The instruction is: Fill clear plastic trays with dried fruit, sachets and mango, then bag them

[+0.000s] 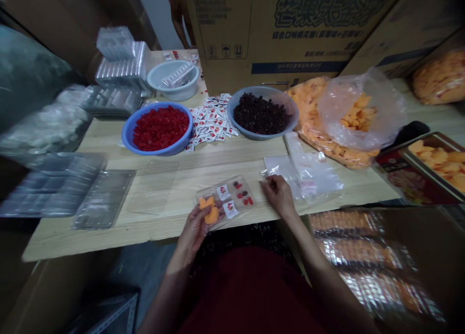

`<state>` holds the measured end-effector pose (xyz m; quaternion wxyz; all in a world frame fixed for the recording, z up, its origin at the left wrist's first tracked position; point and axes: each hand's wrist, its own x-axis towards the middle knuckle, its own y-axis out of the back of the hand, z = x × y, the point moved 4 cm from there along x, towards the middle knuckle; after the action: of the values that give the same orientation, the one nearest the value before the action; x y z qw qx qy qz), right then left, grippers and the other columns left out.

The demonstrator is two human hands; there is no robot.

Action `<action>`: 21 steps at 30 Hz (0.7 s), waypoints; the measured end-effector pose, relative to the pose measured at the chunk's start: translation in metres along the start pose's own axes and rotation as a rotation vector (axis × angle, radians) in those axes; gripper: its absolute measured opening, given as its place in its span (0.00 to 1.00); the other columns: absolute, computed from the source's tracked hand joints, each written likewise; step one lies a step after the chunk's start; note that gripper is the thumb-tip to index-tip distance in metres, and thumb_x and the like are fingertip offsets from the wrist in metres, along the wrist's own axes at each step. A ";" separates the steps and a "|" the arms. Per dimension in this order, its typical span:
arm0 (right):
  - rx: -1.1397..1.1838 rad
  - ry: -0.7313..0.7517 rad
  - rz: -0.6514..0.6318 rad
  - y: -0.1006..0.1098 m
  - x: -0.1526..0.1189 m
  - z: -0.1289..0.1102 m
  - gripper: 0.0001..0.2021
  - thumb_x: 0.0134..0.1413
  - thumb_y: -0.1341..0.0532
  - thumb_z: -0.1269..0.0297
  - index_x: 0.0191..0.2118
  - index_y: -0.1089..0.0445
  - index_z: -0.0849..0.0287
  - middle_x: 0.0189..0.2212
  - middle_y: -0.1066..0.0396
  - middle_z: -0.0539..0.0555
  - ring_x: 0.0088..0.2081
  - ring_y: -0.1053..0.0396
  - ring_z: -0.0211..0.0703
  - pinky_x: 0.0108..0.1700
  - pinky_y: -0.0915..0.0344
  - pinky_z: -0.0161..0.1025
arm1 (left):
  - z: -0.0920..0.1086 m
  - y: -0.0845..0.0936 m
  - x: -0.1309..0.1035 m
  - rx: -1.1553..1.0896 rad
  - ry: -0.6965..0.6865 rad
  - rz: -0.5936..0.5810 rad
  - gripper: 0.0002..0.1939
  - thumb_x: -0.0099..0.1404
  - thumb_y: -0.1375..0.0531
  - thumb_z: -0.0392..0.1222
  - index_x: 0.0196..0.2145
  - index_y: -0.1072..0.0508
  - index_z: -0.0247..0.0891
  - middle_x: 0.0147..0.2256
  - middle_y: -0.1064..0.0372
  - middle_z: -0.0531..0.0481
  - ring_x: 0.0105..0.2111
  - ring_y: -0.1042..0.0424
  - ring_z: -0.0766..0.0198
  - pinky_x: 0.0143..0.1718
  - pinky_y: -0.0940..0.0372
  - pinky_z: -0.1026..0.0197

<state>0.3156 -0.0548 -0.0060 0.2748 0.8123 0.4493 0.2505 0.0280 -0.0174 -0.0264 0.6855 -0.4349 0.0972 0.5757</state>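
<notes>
My left hand [196, 227] grips the near-left corner of a clear plastic tray [238, 194], tilted over the front edge of the table. In its compartments lie orange pieces [211, 215], two small printed sachets [230, 209], and several red and dark candies [244, 195]. To the right, my right hand [279, 193] has its fingers closed together at the left edge of a stack of clear plastic bags [278, 170]. Whether a bag edge is between those fingertips is hard to see, but they appear pinched on it.
Behind stand a blue bowl of red candies [126, 136], a heap of sachets [212, 118] and a bowl of dark candies [236, 125]. Empty trays [103, 198] lie left. A bag of orange pieces [316, 135] lies right; packed trays [348, 251] fill a box below.
</notes>
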 end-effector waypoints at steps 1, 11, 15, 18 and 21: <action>-0.028 0.045 0.031 -0.002 -0.003 -0.006 0.13 0.61 0.41 0.58 0.43 0.28 0.62 0.35 0.31 0.57 0.37 0.32 0.46 0.41 0.35 0.43 | 0.000 -0.001 0.000 0.012 -0.014 0.012 0.20 0.60 0.36 0.33 0.51 0.29 0.32 0.46 0.23 0.36 0.42 0.21 0.53 0.43 0.24 0.54; 0.246 0.230 -0.130 -0.061 -0.020 -0.024 0.20 0.62 0.40 0.62 0.59 0.33 0.55 0.52 0.32 0.61 0.54 0.35 0.52 0.58 0.36 0.52 | 0.000 -0.001 0.001 0.003 -0.035 0.008 0.21 0.59 0.32 0.36 0.49 0.27 0.34 0.46 0.22 0.39 0.42 0.21 0.56 0.45 0.25 0.55; 0.366 0.219 -0.134 -0.052 -0.011 -0.023 0.18 0.61 0.39 0.61 0.56 0.31 0.54 0.50 0.31 0.60 0.53 0.32 0.50 0.55 0.33 0.50 | -0.007 -0.008 0.001 -0.047 0.046 -0.041 0.20 0.56 0.31 0.32 0.47 0.26 0.35 0.45 0.22 0.42 0.43 0.21 0.55 0.49 0.26 0.50; 0.366 0.207 -0.084 -0.032 -0.013 -0.023 0.14 0.63 0.41 0.62 0.54 0.30 0.53 0.52 0.32 0.59 0.55 0.34 0.49 0.57 0.34 0.49 | -0.006 -0.013 0.002 -0.023 0.022 0.005 0.19 0.55 0.31 0.28 0.45 0.25 0.33 0.42 0.21 0.43 0.40 0.20 0.56 0.47 0.25 0.54; 0.232 0.161 -0.081 -0.016 -0.023 -0.017 0.18 0.62 0.39 0.63 0.57 0.33 0.53 0.53 0.35 0.59 0.56 0.36 0.50 0.58 0.36 0.50 | 0.000 -0.011 0.003 -0.033 -0.026 0.091 0.15 0.56 0.33 0.27 0.42 0.24 0.31 0.39 0.20 0.43 0.35 0.20 0.60 0.42 0.24 0.62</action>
<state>0.2844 -0.0639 -0.0077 0.1521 0.7969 0.5285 0.2500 0.0388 -0.0149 -0.0224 0.6525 -0.4337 0.0985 0.6136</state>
